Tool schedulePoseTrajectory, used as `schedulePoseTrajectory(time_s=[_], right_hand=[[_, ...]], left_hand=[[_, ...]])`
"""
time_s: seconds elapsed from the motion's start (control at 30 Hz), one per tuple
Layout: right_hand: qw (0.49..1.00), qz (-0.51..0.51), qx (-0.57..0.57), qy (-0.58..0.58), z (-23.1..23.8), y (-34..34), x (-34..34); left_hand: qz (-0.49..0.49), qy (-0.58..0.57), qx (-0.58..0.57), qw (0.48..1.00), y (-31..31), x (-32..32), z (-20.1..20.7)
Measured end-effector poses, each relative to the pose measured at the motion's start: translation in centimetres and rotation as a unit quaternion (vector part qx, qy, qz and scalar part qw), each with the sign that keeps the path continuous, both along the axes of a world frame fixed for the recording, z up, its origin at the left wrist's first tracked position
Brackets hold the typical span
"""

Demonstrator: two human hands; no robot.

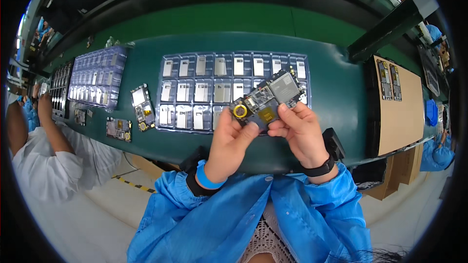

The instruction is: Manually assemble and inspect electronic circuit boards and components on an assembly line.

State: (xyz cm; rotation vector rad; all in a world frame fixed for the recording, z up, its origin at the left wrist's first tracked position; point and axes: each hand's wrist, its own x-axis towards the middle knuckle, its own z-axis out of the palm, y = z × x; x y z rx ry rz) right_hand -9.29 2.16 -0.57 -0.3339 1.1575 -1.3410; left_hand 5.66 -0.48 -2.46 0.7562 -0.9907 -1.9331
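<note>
Held just above the near edge of the clear parts tray (234,58), the circuit board (267,100) is pinched by the left hand (233,139) and right hand (301,129), so a slackened grip could probably drop it onto the worktop (336,92).

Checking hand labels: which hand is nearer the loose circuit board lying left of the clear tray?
Left. The left hand is nearer the loose circuit board; the right hand lies farther right.

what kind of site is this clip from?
Likely an electronics assembly line. Both hands, left hand and right hand, hold a small circuit board over a clear tray of metal parts on a green bench; more boards lie nearby.
</note>
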Motion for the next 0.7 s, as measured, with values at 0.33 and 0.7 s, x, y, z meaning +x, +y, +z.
schedulePoseTrajectory(time_s=[0.33, 0.7], right_hand=[[0.735, 0.142, -0.056, 0.661, -1.5, -0.7, -2.7], [0.631, 0.085, 0.009, 0.771, -3.4, 1.4, 0.2]], left_hand=[[0.215, 0.003, -0.042, 0.976, -3.8, 4.5, 1.4], [0.231, -0.011, -0.044, 0.972, -3.2, 5.2, 0.9]])
